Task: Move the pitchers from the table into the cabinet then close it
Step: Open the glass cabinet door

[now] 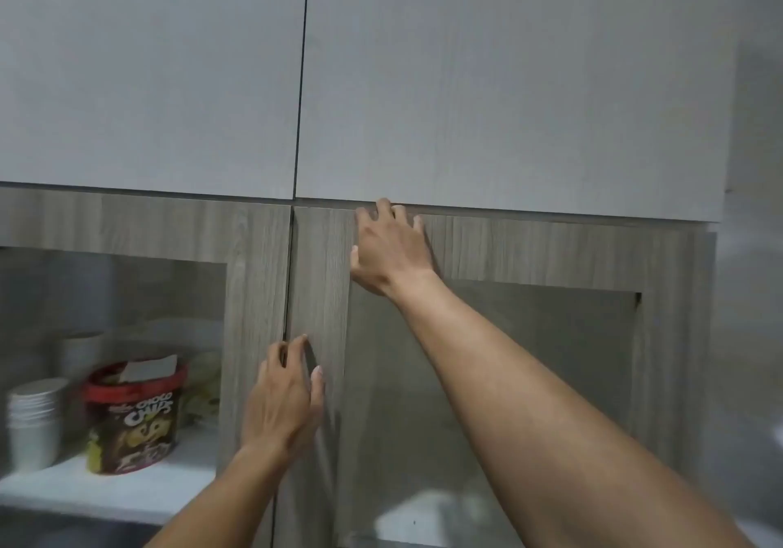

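Two bare forearms reach up from the bottom edge toward a wood-grain cabinet, both hands flat against the right cabinet door. That door has a frosted glass panel, and behind it only a pale, blurred shape shows low down; whether this is a pitcher cannot be told. The left hand lies with its fingers spread and open on the door's left stile, fingertips at the dark seam where the two doors meet, holding nothing. The right hand is higher, arm stretched out, palm on the door's top rail, fingers splayed with the tips at the gap below the pale upper cabinet doors; it grips nothing either. The right door looks flush with its neighbour. The left cabinet door has a clearer glass pane, and through it a white shelf carries a stack of white paper cups, a red-lidded cereal tub printed "Choco Chips", and some blurred pale things behind. A plain grey wall runs along the right of the cabinet.
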The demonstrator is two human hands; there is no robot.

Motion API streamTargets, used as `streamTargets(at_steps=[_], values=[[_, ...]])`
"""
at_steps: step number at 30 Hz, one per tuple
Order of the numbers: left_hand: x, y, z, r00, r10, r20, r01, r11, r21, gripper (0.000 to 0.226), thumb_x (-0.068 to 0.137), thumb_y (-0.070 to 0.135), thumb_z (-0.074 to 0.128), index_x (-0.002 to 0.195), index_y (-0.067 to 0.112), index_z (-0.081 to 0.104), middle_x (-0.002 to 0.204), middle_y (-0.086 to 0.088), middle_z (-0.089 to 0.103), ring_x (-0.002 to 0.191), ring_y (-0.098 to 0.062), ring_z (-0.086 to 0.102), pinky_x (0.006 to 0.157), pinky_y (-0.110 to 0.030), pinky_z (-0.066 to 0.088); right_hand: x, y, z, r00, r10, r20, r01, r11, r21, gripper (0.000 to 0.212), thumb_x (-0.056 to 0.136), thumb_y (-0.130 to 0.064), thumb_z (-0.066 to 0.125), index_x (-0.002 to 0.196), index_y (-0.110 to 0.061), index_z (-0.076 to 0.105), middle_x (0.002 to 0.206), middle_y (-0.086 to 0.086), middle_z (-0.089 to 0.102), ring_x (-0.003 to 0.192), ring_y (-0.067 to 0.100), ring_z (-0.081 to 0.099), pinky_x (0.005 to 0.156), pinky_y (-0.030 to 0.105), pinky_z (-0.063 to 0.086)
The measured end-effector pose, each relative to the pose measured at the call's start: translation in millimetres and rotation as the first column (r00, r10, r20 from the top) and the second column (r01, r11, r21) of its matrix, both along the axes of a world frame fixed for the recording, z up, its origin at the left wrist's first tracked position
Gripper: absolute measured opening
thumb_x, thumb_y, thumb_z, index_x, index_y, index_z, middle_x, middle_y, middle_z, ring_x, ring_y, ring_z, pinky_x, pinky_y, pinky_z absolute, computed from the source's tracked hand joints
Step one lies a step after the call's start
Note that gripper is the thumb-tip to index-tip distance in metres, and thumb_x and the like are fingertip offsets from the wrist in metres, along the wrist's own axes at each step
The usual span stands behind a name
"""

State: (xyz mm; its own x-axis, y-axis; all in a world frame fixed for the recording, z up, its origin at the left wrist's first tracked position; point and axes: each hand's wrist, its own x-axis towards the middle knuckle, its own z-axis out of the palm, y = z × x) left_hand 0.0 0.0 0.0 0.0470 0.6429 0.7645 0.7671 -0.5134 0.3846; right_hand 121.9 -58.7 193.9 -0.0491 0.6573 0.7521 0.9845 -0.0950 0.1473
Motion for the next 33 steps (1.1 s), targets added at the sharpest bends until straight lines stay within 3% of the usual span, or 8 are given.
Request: streamTargets(at_steps=[5,13,16,20,23,25,27,33], values=[[8.9,1.5,2.9,0.995,0.056,0.081,-0.055,0.998,-0.015,0.050,0.092,0.035,0.054,0.137,0.018,0.041,0.121,-0.007,0.047,0.095,-0.022,0.054,0.067,-0.032,0.047,9.0,5.3,3.6,0.998,-0.056,0.011,0.056,0.998,0.022,0.056,0.088,-0.027,0.051,0.140,-0.010,0.044,0.139,0.018,0.047,0.127,0.038,0.045,0.103,0.055,0.034],[14.1,-9.6,8.3,0.905,0.084,0.418,-0.003,0.982,-0.189,0.055,0.088,0.034,0.064,0.133,0.011,0.041,0.127,-0.014,0.048,0.115,-0.033,0.049,0.088,-0.037,0.040,8.5,2.3,5.7,0.998,-0.057,-0.028,0.057,0.998,0.029,0.061,0.087,-0.028,0.052,0.144,-0.011,0.040,0.141,0.017,0.043,0.132,0.035,0.040,0.103,0.058,0.033],[1.5,-10.8,0.9,0.898,0.052,0.437,0.076,0.960,-0.270,0.060,0.087,0.042,0.062,0.135,0.013,0.040,0.135,-0.013,0.050,0.122,-0.033,0.049,0.099,-0.041,0.042,2.8,-6.3,3.3,0.997,-0.036,-0.064,0.036,0.999,0.002,0.060,0.088,-0.029,0.051,0.144,-0.012,0.039,0.142,0.017,0.042,0.133,0.034,0.038,0.103,0.060,0.033],[-16.3,-23.1,-5.6,0.875,-0.072,0.479,0.267,0.897,-0.353,0.076,0.087,0.051,0.060,0.147,0.013,0.033,0.145,-0.011,0.048,0.129,-0.032,0.049,0.103,-0.042,0.041,-5.0,-23.6,-2.6,0.993,0.014,-0.119,-0.015,1.000,-0.007,0.061,0.090,-0.032,0.050,0.146,-0.011,0.038,0.142,0.016,0.041,0.133,0.034,0.038,0.104,0.063,0.031],[-34.5,-42.1,-2.2,0.886,-0.105,0.451,0.285,0.891,-0.354,0.070,0.085,0.054,0.063,0.139,0.013,0.044,0.133,-0.011,0.058,0.120,-0.032,0.056,0.093,-0.038,0.047,-13.5,-44.7,1.3,0.989,0.040,-0.143,-0.038,0.999,0.020,0.063,0.090,-0.048,0.051,0.143,-0.014,0.041,0.141,0.015,0.043,0.133,0.033,0.039,0.103,0.061,0.032],[-47.5,-58.5,-3.6,0.889,-0.142,0.435,0.293,0.907,-0.302,0.051,0.082,0.057,0.065,0.114,0.017,0.057,0.109,-0.003,0.066,0.101,-0.026,0.064,0.080,-0.037,0.053,-18.2,-63.8,4.5,0.979,0.068,-0.192,-0.065,0.998,0.017,0.068,0.088,-0.059,0.050,0.141,-0.017,0.044,0.140,0.013,0.044,0.134,0.032,0.039,0.105,0.060,0.033],[-61.3,-83.2,-5.5,0.893,-0.161,0.419,0.285,0.925,-0.252,0.047,0.077,0.064,0.064,0.097,0.022,0.057,0.092,0.003,0.065,0.085,-0.019,0.064,0.072,-0.041,0.057,-24.1,-89.5,6.6,0.964,0.099,-0.248,-0.101,0.995,0.003,0.072,0.085,-0.065,0.051,0.142,-0.020,0.044,0.141,0.011,0.044,0.136,0.031,0.038,0.107,0.059,0.033],[-88.8,-158.0,-15.7,0.919,-0.246,0.308,0.301,0.943,-0.143,0.052,0.068,0.074,0.058,0.087,0.026,0.056,0.081,0.005,0.067,0.072,-0.015,0.065,0.061,-0.039,0.059,-54.0,-176.9,3.9,0.933,0.109,-0.344,-0.129,0.991,-0.036,0.083,0.082,-0.077,0.047,0.147,-0.027,0.037,0.145,0.010,0.042,0.140,0.030,0.037,0.112,0.057,0.035]])
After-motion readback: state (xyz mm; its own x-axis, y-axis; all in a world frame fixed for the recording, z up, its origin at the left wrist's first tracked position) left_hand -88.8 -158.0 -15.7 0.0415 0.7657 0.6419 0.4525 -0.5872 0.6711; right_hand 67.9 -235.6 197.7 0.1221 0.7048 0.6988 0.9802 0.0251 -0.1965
